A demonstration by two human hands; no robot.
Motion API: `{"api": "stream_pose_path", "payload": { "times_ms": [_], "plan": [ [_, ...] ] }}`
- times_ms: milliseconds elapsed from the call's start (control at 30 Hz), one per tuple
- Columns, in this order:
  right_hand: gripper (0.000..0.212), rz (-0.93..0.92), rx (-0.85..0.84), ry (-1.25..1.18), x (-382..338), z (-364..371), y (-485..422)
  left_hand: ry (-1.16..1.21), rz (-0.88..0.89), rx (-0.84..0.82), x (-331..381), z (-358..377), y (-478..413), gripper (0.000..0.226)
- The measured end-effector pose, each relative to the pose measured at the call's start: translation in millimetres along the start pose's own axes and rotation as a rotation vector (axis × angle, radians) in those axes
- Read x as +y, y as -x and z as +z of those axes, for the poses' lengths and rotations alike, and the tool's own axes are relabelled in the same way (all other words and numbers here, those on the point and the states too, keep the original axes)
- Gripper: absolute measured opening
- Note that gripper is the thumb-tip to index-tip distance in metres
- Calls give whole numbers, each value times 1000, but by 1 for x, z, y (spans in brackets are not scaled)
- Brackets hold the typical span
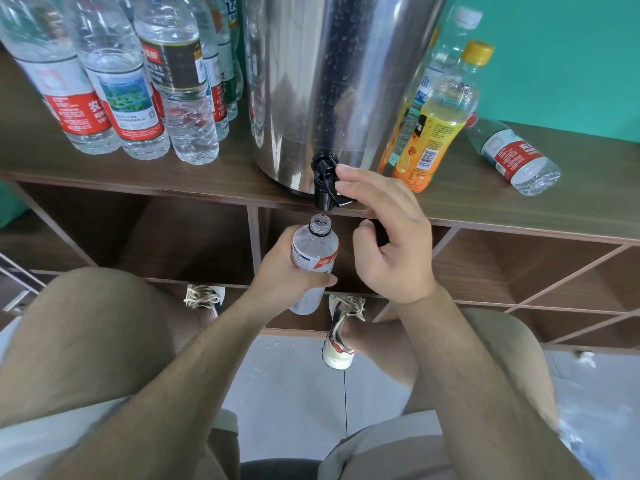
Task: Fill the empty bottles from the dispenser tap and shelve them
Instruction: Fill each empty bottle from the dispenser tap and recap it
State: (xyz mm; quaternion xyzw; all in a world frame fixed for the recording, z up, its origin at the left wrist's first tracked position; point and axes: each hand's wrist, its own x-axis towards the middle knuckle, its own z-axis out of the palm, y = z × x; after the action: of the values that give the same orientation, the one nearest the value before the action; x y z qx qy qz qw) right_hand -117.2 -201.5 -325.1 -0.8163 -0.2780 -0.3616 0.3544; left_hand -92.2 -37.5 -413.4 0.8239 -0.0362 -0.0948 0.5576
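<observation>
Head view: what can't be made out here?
All head view.
Bottle fill level: label and left hand cover it.
Dispenser top: cut off by the upper edge.
Tap lever: right hand fingers cover it; pressing or only touching unclear.
Stream: too thin to confirm.
</observation>
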Motion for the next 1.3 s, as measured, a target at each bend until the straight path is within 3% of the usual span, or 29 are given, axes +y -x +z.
{"api": "stream_pose_path", "payload": {
  "times_ms": [1300],
  "plan": [
    [50, -24, 14, -12, 1, 0, 1, -11, -4, -6, -1, 1, 0, 79]
  ]
}}
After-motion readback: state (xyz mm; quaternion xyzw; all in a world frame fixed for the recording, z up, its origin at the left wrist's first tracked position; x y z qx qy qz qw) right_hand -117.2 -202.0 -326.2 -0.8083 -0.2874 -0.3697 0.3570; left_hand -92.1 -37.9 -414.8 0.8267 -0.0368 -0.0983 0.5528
